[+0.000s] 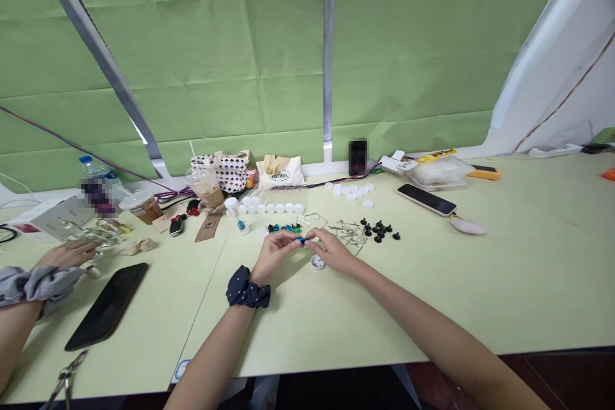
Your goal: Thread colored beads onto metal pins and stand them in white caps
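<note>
A small blue part point(300, 241) sat between the fingertips of the two hands, just above the worktop point(432, 307), near the middle of the view. The left hand point(275, 250) pinched it from the left with thumb and fingers drawn narrow; the right hand point(336, 253) met it from the right in a similarly narrow pinch. Fingertips covered much of the part, and it showed too small to tell which end pointed where or how its long axis lay.

Just below the fingertips, nearer the person, a round white cap point(317, 268) lay hollow side up, with small pieces inside that were too tiny to name. Beyond the left hand was a cluster of blue, black and green parts point(283, 229). Past the right hand, thin metal pins point(350, 234) lay crossed in a loose heap, their long axes running in many directions. Right of these stood or lay a group of black knobs point(378, 229), turned various ways. Farther back, white caps point(276, 208) formed a row running left to right. At far left, another person's hand point(67, 255) reached over clear items beside a dark phone point(106, 307), which slanted away to the right.
</note>
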`<state>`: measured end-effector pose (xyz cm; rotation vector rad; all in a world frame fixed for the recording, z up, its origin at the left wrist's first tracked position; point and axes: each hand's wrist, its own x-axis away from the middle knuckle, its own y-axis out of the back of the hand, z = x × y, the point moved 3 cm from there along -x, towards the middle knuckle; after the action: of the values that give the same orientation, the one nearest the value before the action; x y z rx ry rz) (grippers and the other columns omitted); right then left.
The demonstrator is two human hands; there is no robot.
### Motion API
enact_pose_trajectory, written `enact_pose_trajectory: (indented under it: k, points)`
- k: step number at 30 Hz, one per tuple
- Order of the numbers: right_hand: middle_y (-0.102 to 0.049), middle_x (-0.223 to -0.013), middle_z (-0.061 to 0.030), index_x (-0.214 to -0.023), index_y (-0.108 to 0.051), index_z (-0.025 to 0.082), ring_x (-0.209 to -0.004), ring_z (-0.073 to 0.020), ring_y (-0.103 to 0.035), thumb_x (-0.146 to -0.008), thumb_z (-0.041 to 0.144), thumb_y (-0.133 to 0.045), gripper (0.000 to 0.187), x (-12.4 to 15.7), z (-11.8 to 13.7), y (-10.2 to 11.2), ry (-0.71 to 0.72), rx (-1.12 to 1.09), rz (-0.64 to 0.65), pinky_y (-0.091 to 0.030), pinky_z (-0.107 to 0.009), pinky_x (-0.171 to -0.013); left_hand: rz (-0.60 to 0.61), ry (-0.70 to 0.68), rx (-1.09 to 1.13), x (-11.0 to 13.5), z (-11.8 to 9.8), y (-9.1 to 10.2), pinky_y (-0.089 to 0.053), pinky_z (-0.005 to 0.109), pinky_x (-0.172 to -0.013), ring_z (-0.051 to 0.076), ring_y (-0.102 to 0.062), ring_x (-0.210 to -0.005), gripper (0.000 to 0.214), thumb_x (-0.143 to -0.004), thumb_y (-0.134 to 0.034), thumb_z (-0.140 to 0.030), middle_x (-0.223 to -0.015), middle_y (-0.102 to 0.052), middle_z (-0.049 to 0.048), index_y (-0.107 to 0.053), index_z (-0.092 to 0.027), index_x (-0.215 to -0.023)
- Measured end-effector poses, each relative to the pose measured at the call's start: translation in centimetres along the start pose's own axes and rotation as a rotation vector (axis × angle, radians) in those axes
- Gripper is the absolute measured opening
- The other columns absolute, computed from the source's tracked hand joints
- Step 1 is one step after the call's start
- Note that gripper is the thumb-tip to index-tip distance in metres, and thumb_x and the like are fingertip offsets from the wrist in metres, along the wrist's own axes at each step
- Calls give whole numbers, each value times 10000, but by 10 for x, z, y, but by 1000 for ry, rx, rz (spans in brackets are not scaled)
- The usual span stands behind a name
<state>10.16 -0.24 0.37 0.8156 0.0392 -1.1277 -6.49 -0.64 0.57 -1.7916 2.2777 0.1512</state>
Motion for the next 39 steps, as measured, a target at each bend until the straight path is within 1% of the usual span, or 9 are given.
enact_pose_trajectory:
  k: [4,8,11,16,20,23,29,34,39]
  points:
    - [-626,-1000,-58,-1033,-553,216,-965,-193,-550,-896,386,-439,246,-2,-3,6,-17,-31,-76,-406,-337,-845,-87,-61,-100,-1,-10,12,-477,288,-703,146,-598,-694,180,-715,-681,-299,-777,-651,36,-657,-156,-822]
    - [-636,-933,-50,-945,-587,204,-904,-183,-564,-908,393,-393,273,-4,-15,14,-63,-4,-174,-424,-327,-812,-224,-128,-164,-6,-16,30,-450,242,-623,110,-534,-638,175,-777,-598,-335,-814,-594,23,-609,-164,-815]
    - [-636,-923,-50,-952,-597,205,-889,-181,-571,-889,396,-429,263,-5,-21,19,-88,0,-231,-437,-319,-781,-145,-134,-250,-7,-15,28,-452,244,-630,126,-535,-696,200,-811,-552,-356,-834,-568,29,-600,-171,-869]
    - [-618,-898,-46,-1076,-614,229,-858,-174,-579,-804,393,-587,319,-4,-7,17,12,-98,-202,-452,-319,-782,123,-131,-473,1,-8,-1,-460,257,-649,174,-527,-834,256,-841,-507,-378,-922,-530,69,-631,-195,-970]
    - [-615,-835,-52,-926,-677,209,-783,-174,-592,-791,400,-603,245,-3,1,10,7,-247,-207,-479,-317,-724,235,-140,-527,5,-4,-15,-453,261,-628,175,-502,-810,275,-857,-485,-380,-887,-506,68,-648,-204,-993]
    - [-613,-824,-51,-861,-641,192,-751,-172,-602,-774,394,-620,221,-2,-5,7,-61,-379,-261,-498,-313,-697,253,-147,-527,6,-4,-16,-451,273,-653,174,-500,-808,285,-860,-483,-384,-883,-499,64,-652,-211,-1010]
    - [-580,-1036,-71,-978,-592,218,-735,-141,-584,-757,373,-636,273,-1,-5,8,-70,-472,-313,-512,-290,-656,306,-121,-417,7,-1,-18,-459,281,-661,161,-519,-782,321,-855,-486,-409,-966,-509,82,-641,-220,-1062]
    - [-618,-870,-60,-824,-642,196,-789,-179,-596,-769,379,-623,192,0,0,8,-68,-440,-338,-518,-305,-669,268,-125,-446,7,3,-22,-455,289,-675,189,-531,-829,310,-815,-554,-406,-901,-547,83,-669,-194,-1009]
    - [-607,-700,-14,-805,-613,181,-539,-130,-578,-715,384,-679,232,-4,-4,9,-160,-623,-224,-505,-279,-513,239,-109,-451,7,3,-23,-463,300,-696,203,-557,-848,290,-812,-563,-390,-894,-592,99,-680,-176,-968]
